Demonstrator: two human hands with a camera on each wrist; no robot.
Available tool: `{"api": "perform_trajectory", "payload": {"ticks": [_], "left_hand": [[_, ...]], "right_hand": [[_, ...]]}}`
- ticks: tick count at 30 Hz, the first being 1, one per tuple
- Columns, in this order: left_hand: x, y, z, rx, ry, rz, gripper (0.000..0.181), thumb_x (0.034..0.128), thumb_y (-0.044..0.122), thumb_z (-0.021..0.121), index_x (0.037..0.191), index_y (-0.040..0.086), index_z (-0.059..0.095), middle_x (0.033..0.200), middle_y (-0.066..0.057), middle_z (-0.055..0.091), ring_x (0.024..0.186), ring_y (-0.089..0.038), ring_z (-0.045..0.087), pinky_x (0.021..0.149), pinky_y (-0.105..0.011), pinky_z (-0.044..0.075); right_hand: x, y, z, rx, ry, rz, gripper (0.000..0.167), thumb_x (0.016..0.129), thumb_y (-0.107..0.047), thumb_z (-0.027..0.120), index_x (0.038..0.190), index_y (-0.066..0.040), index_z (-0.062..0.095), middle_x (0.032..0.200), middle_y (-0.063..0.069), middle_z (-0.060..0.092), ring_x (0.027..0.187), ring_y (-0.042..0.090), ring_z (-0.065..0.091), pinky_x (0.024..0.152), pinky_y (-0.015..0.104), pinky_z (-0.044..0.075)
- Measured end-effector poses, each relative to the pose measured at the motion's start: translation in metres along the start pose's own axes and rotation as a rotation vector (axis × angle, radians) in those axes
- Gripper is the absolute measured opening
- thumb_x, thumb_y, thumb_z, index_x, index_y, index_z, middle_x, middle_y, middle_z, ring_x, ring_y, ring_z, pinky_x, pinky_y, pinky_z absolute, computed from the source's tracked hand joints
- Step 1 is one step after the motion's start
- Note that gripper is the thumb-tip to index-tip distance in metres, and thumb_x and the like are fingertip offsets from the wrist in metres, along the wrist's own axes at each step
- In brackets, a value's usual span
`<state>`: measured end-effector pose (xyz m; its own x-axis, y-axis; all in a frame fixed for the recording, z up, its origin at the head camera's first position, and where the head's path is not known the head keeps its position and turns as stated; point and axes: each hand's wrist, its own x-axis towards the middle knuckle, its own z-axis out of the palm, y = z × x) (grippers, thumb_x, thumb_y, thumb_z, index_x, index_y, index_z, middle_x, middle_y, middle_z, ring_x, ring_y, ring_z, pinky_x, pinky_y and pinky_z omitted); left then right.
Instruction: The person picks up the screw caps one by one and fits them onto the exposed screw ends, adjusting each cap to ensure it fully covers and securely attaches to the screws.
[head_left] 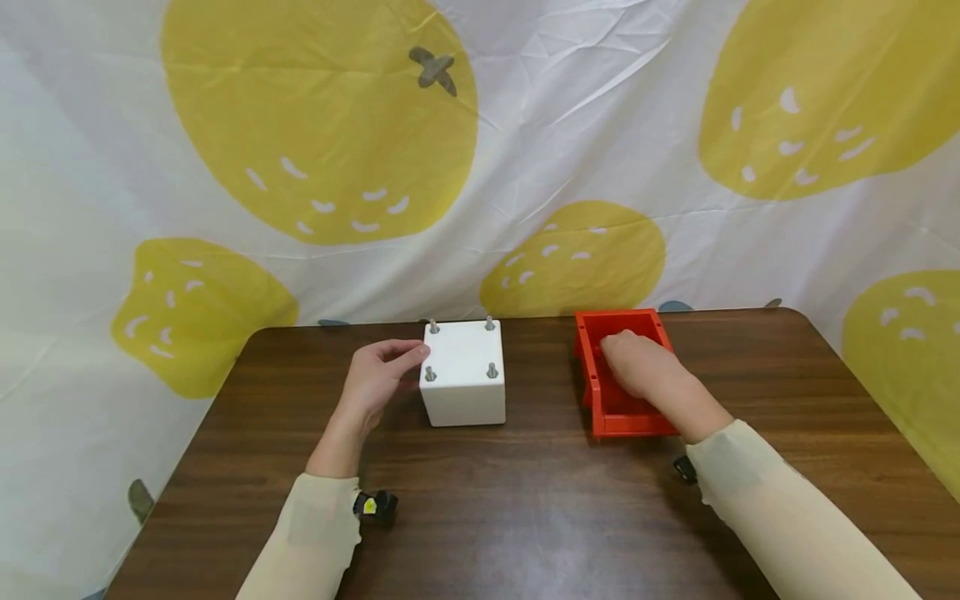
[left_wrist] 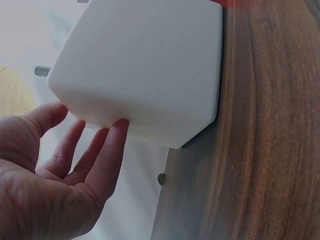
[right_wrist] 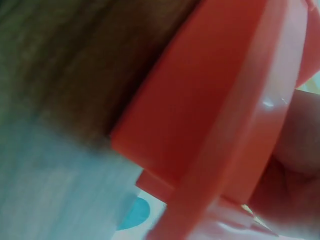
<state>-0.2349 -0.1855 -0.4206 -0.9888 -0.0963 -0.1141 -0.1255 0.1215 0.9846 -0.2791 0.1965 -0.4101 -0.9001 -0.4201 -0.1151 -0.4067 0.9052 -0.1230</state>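
Note:
A white block (head_left: pixel 462 400) stands on the table with four upright metal bolts, one near each top corner. My left hand (head_left: pixel 372 372) touches its left side with thumb and fingertips; in the left wrist view the relaxed fingers of the left hand (left_wrist: pixel 65 170) rest against the white block (left_wrist: pixel 145 55). My right hand (head_left: pixel 640 364) is down inside a red bin (head_left: pixel 636 426), its fingertips hidden. The right wrist view shows the red bin (right_wrist: pixel 200 100) close up, with part of the right hand (right_wrist: pixel 295 175) behind its wall; what the fingers hold is not visible.
The dark wooden table (head_left: pixel 525 508) has its back edge against a hanging white cloth (head_left: pixel 360 287) with yellow fruit prints. The red bin stands to the right of the block, near the back edge, with bare tabletop between them.

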Motion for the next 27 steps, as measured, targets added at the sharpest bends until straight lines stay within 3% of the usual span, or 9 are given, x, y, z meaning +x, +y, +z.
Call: {"api": "perform_trajectory", "payload": {"ticks": [6,15,27], "left_hand": [[0.0,0.0,0.0,-0.003,-0.003,-0.005,0.035,0.0995,0.022,0.079,0.126,-0.001,0.074,0.125,-0.017,0.071,0.104,-0.025,0.069,0.092,-0.05,0.062],[0.001,-0.001,-0.001,0.001,-0.003,-0.004,0.037,0.099,0.023,0.08,0.126,-0.001,0.074,0.126,-0.017,0.07,0.105,-0.026,0.068,0.093,-0.049,0.062],[0.002,-0.003,0.0,-0.034,0.0,-0.005,0.037,0.0977,0.023,0.081,0.126,0.0,0.075,0.126,-0.017,0.071,0.101,-0.022,0.07,0.09,-0.047,0.063]], "right_hand": [[0.002,0.003,0.004,0.024,-0.027,0.0,0.009,0.095,0.002,0.068,0.098,-0.004,0.062,0.083,0.01,0.066,0.079,0.027,0.064,0.086,0.049,0.063],[0.007,0.006,0.009,0.059,0.039,-0.051,0.011,0.094,0.005,0.067,0.091,-0.005,0.064,0.078,0.008,0.065,0.075,0.026,0.063,0.081,0.048,0.063],[0.009,0.006,0.012,0.113,0.101,-0.048,0.013,0.094,0.007,0.065,0.091,-0.005,0.068,0.075,0.005,0.064,0.073,0.025,0.061,0.079,0.045,0.062]]}}
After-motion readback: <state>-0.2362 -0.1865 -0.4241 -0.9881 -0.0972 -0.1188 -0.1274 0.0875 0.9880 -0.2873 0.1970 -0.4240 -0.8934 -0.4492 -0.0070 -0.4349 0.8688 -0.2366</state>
